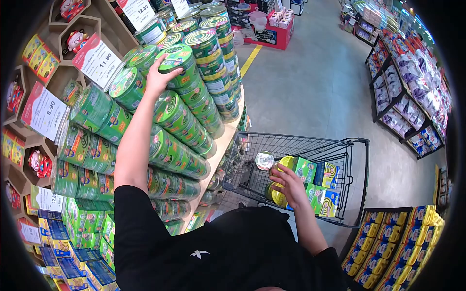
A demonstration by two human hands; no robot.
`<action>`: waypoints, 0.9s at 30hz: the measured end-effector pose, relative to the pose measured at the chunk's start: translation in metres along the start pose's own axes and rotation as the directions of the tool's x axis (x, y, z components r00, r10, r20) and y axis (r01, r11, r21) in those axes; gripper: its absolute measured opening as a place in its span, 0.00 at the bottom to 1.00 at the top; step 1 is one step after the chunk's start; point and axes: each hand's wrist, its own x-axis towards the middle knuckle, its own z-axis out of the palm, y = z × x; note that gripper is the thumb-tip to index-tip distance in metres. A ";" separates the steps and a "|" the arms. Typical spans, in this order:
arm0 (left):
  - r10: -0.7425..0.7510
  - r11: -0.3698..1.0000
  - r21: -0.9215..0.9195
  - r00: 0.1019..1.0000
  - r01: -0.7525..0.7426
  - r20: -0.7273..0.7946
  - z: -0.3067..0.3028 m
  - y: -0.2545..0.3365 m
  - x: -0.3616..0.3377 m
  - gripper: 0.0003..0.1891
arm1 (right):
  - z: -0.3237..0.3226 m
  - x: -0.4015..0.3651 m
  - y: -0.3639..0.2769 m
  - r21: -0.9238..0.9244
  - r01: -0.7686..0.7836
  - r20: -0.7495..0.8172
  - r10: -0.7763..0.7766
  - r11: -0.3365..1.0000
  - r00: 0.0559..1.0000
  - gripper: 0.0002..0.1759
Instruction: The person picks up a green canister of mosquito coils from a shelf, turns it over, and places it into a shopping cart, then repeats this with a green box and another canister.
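Note:
My left hand (pixel 160 79) reaches up to the stacked display, its fingers and thumb spread against the near side of a green mosquito coil can (pixel 175 57) at the top of a column. Whether it bears any of the can's weight does not show. Over the shopping cart (pixel 357 182), my right hand (pixel 290 187) is open with fingers apart, close to a round container with a shiny silver top (pixel 264 160). Yellow round cans (pixel 277 194) lie partly hidden beneath that hand. Beside them in the cart are green boxes (pixel 305 169) and blue-and-yellow boxes (pixel 330 175).
Columns of green cans (pixel 182 121) fill the tilted wooden shelf on the left, with price signs (pixel 99 62) behind. Blue-and-yellow boxes are stacked lower left. A rack of purple-and-white packs (pixel 412 92) stands right, and yellow packs (pixel 383 242) lower right. Grey floor (pixel 310 87) runs beyond the cart.

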 end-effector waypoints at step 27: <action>0.031 0.970 0.242 0.999 -0.027 -0.013 -0.003 -0.030 0.004 0.49 | 0.003 0.015 0.014 -0.050 -0.043 -0.026 0.042 0.998 0.999 0.25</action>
